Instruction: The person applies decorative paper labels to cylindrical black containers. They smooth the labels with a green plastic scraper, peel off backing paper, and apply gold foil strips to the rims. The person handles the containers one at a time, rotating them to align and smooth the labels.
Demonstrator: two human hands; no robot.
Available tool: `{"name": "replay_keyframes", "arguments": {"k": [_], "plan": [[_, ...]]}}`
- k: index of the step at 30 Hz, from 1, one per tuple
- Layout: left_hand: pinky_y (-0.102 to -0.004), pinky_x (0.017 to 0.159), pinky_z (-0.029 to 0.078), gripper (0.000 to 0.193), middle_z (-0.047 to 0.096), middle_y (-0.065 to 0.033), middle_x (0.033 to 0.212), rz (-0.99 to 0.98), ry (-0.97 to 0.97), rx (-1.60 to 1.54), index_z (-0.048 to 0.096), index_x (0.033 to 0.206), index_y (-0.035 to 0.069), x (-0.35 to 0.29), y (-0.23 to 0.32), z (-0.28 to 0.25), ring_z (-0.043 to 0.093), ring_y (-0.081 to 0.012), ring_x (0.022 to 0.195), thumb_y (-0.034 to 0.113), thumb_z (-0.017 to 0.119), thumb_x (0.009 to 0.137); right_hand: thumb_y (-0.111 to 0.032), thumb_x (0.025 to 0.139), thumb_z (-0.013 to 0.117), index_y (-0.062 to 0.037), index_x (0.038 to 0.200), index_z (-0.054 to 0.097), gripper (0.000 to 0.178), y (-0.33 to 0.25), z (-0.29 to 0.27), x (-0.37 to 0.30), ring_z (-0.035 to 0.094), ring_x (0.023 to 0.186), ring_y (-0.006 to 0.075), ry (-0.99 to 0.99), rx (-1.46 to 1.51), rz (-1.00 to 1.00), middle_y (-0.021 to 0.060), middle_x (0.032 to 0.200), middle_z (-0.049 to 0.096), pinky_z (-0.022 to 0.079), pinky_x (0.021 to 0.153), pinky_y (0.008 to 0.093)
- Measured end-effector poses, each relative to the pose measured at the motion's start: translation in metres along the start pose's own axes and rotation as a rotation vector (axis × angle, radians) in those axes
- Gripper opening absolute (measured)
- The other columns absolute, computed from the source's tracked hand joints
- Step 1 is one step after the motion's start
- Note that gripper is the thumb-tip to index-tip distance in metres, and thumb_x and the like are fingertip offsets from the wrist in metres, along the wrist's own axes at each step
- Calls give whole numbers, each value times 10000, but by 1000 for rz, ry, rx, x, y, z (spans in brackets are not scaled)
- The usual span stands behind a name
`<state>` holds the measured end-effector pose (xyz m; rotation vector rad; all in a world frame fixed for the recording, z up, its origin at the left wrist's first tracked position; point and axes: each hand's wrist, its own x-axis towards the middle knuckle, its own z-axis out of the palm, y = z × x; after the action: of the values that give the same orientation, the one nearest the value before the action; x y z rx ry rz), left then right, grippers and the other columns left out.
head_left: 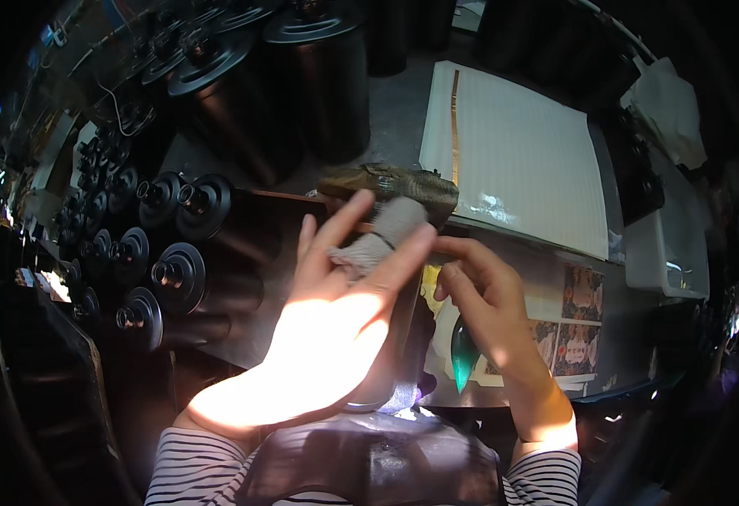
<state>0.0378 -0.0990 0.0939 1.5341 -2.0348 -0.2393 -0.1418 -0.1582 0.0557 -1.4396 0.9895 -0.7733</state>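
- Left hand (336,312) spread flat, fingers extended, gripping nothing; a grey cloth wad (382,236) rests against its fingertips.
- Right hand (483,295) pinches the wad's lower edge.
- Brown roller brush (391,185) lies just above the wad, beside stacked white sheets (521,152).

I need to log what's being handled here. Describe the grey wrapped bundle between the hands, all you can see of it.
The grey bundle looks like a short roll of coarse cloth or thread, pale grey and rough-textured. It lies slanted, its upper end against a dark brownish piece behind it. The left hand cradles it from below, open fingers on either side; the right hand has its fingertips close by on the right, contact unclear. Its lower end is hidden by the left hand.
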Motion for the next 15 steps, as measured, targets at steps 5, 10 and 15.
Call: {"name": "replay_keyframes", "arguments": {"k": [5,10,15], "plan": [[-389,1104,205,929,254,-260,1441,-370,113,-959,15,1470,78,-39,-26,25,163,-375,1373,116,639,783,-33,887,490,28,1246,516,365,-11,21,-34,550,688,125,-30,-248,-192,58,730,583,439,658,259],[-640,1056,50,646,475,-168,1326,-39,5,-48,385,1395,181,-24,-11,7,191,-364,1371,57,567,788,31,747,594,41,1210,536,467,-13,14,-27,554,626,272,65,-584,-476,147,750,595,457,573,349],[-424,1067,209,342,509,-127,1244,-184,190,-526,577,1157,104,5,-27,-6,315,-291,1277,112,601,816,96,685,624,-19,1263,526,597,-31,22,-13,517,637,230,122,-797,-610,92,742,562,449,594,318]]}}
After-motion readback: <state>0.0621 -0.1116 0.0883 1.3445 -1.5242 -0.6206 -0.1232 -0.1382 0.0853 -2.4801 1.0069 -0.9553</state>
